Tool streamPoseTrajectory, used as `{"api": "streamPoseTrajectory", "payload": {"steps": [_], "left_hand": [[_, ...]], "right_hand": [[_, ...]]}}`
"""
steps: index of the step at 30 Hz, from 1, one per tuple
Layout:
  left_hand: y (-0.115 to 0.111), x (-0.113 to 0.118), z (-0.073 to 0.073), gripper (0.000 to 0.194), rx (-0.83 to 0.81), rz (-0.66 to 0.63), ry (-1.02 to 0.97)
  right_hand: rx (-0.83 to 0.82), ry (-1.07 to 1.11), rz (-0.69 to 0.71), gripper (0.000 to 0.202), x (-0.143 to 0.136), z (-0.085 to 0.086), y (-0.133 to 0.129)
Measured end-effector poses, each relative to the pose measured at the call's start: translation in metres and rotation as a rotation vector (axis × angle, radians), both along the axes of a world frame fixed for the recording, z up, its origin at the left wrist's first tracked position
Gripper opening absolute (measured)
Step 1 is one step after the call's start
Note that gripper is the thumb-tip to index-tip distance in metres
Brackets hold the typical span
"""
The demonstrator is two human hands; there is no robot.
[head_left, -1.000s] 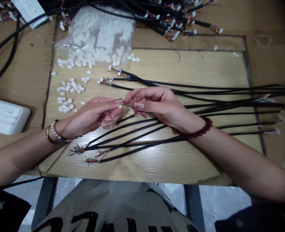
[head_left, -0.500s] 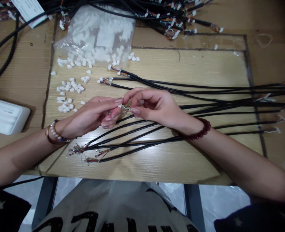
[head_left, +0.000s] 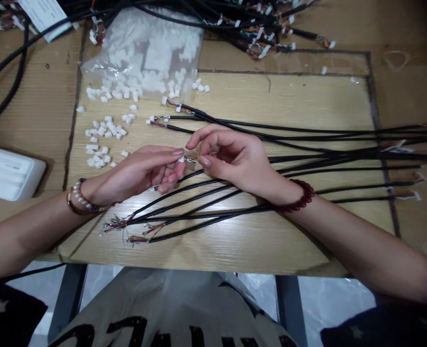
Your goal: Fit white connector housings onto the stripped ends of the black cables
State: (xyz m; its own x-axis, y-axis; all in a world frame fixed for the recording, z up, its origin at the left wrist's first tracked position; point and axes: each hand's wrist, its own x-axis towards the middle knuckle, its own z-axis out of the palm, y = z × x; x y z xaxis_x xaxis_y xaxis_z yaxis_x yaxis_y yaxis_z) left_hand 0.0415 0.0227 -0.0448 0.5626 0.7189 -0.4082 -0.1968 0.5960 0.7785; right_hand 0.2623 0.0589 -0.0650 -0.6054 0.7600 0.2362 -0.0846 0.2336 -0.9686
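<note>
My left hand (head_left: 150, 166) pinches a small white connector housing (head_left: 181, 158) between thumb and fingers. Thin coloured wires (head_left: 190, 159) run from the housing toward my right hand (head_left: 233, 152), whose thumb and curled fingers close on the wire end of a black cable; its forefinger is lifted away. How far the wires sit inside the housing is too small to tell. Beneath both hands lie several black cables (head_left: 195, 209) with bare, stripped wire ends (head_left: 115, 224) at the left. Beyond them are cables with white connectors (head_left: 164, 101) fitted.
Loose white housings (head_left: 108, 129) are scattered left of my hands, below a clear plastic bag (head_left: 151, 48) full of them. A bundle of finished cables (head_left: 256, 33) lies along the back. A white box-shaped device (head_left: 10, 171) sits at the left edge of the table.
My right forefinger has lifted off the white housing, and the right thumb has shifted slightly up and right along the wires. My left hand still pinches the housing, barely moved.
</note>
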Motion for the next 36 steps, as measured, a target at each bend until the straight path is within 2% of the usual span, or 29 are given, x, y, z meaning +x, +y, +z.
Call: {"api": "streamPoseTrajectory", "payload": {"steps": [5, 8, 12, 16, 23, 36], "left_hand": [[0.0, -0.001, -0.001, 0.038, 0.051, -0.025, 0.029], [-0.002, -0.004, -0.003, 0.039, 0.135, -0.073, 0.068], [-0.005, -0.005, -0.001, 0.043, 0.243, -0.139, 0.13], [-0.007, -0.002, 0.006, 0.047, 0.174, -0.163, 0.059], [-0.007, 0.001, 0.008, 0.053, 0.068, -0.186, -0.035], [-0.007, -0.002, 0.004, 0.053, 0.095, -0.217, -0.055]], "right_hand": [[0.027, -0.01, -0.057, 0.022, -0.001, -0.002, -0.002], [0.071, -0.012, -0.093, 0.02, -0.002, -0.003, -0.002], [0.101, 0.006, -0.051, 0.018, -0.001, -0.001, -0.003], [0.173, 0.077, 0.007, 0.016, 0.0, 0.002, -0.005], [0.295, 0.091, -0.002, 0.014, -0.001, 0.003, -0.008], [0.315, 0.098, 0.04, 0.009, 0.002, 0.0, -0.008]]}}
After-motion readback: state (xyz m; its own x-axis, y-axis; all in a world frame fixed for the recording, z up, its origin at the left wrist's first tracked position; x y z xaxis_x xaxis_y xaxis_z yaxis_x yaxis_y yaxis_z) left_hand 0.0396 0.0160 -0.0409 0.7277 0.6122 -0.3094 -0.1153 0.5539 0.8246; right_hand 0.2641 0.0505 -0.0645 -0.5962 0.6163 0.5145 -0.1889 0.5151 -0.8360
